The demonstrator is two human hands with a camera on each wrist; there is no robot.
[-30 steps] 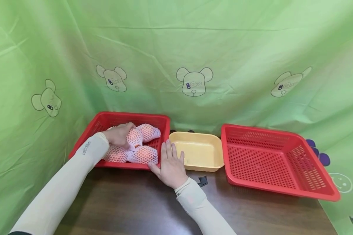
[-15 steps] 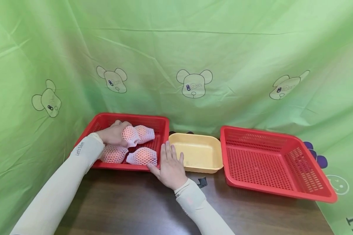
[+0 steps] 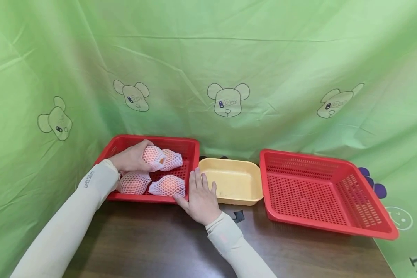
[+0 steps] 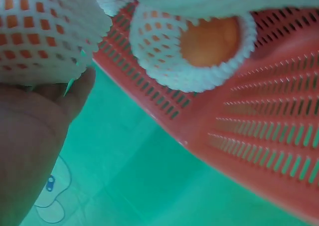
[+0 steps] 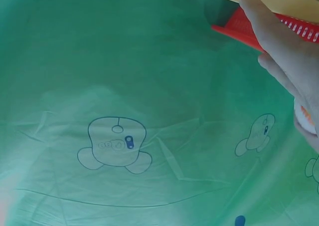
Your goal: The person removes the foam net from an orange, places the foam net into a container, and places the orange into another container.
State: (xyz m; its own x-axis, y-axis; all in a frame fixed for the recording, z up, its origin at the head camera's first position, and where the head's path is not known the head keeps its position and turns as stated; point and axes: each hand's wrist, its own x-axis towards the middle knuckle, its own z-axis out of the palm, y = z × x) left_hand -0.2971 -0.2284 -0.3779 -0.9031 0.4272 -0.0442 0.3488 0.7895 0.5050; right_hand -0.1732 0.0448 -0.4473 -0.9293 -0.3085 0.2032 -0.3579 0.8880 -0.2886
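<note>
- Left hand (image 3: 133, 157) grasps a netted fruit (image 3: 153, 157), in or just above the left red basket (image 3: 194, 159); cannot tell which.
- Three other netted fruits (image 3: 167, 185) lie in that basket.
- Right hand (image 3: 202, 201), fingers straight and grasping nothing, rests against its rim.
- Yellow tray (image 3: 235, 182) stands between both red baskets on the table (image 3: 153, 235).
</note>
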